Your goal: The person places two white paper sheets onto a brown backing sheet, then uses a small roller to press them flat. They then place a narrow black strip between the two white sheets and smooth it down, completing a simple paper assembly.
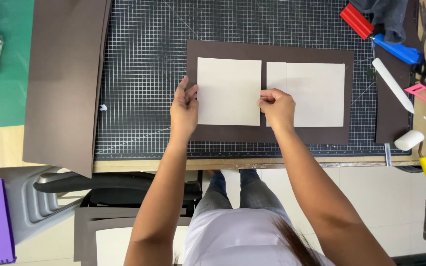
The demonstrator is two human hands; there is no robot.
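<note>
Three cream boards [229,91] on one brown sheet [272,51].
Left hand [183,111] and right hand [276,106], fingers pinching the left board's edges.

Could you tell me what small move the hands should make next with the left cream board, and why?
Probably press the left cream board flat. Both hands, left and right, pinch its side edges; it lies on the brown sheet, parallel to the narrow strip.

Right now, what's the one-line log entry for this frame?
left hand: on left edge of cream board | right hand: pinching its right edge | board: flat on brown sheet | cutting mat: beneath
</note>
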